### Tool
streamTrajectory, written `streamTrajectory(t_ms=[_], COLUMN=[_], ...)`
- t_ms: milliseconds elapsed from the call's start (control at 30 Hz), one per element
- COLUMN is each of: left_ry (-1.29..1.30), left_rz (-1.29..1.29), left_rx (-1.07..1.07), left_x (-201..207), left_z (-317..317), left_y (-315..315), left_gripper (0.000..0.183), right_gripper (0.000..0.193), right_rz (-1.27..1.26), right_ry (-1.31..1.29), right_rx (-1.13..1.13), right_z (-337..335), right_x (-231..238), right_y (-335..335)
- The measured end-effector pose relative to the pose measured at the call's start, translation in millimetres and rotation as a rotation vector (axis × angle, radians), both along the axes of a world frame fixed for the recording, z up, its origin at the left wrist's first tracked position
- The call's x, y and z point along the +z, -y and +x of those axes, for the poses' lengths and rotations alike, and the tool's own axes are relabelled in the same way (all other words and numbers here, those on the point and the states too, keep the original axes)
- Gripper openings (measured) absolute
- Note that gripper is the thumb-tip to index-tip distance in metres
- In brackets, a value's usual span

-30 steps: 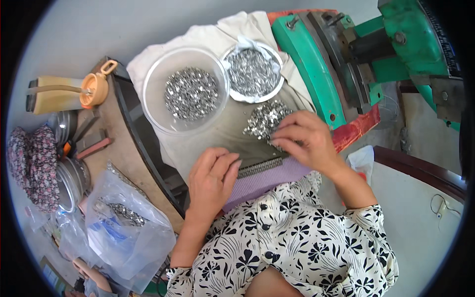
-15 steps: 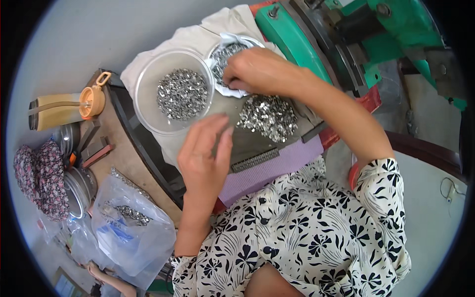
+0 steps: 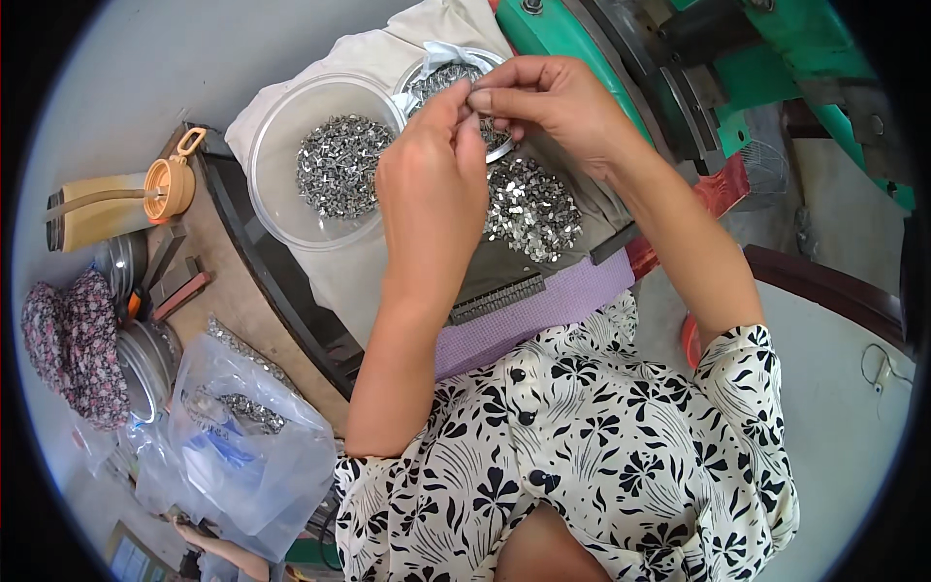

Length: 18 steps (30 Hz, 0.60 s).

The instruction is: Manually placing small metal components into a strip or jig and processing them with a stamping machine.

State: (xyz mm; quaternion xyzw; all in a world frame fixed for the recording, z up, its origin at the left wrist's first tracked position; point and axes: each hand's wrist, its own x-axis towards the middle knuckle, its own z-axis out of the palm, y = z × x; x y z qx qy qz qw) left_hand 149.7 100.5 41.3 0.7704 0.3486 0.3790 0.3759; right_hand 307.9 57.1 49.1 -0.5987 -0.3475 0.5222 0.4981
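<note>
My left hand (image 3: 436, 179) and my right hand (image 3: 558, 107) meet fingertip to fingertip over a cloth-lined bowl (image 3: 497, 60) of small metal parts. Both are closed in a pinch; whatever sits between the fingertips is too small or hidden to name. Left of them stands a clear round plastic tub (image 3: 276, 218), partly covered by my left hand, with small silvery metal parts (image 3: 339, 165) inside. Below my right hand lies a loose heap of shiny flat metal pieces (image 3: 533, 211). A dark slotted strip (image 3: 497, 299) rests along the near edge, beside a purple textured mat (image 3: 543, 325).
Green machinery (image 3: 567, 48) stands close on the right. On a side table at left are an orange-lidded bottle (image 3: 170, 187), a floral cloth (image 3: 78, 354) and a plastic bag (image 3: 252, 466) with metal parts. Another person's arm (image 3: 228, 553) shows at lower left.
My left hand has moved up and right, and my right hand has lifted from the lined bowl, so their fingertips now come together above it. The view has shifted slightly.
</note>
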Motion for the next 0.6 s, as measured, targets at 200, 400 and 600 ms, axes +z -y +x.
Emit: streamTrajectory(t_ms=[200,400,600], left_ry=[0.007,-0.064,0.004], left_rz=[-0.149,0.099,0.1], left_rx=[0.012,0.039,0.028], left_x=[0.6,4.8,5.0], left_z=[5.8,7.6,5.7], left_y=[-2.3,-6.7,0.1], left_gripper=[0.02,0.008,0.007], right_gripper=[0.017,0.026,0.027], right_rz=[0.017,0.031,-0.093], right_ry=[-0.136,0.016,-0.178], right_rx=[-0.226,-0.295,-0.172], right_z=[-11.8,-23.1,-5.3], right_x=[-4.6,-4.6,0.4], right_y=[9.1,12.7,20.5])
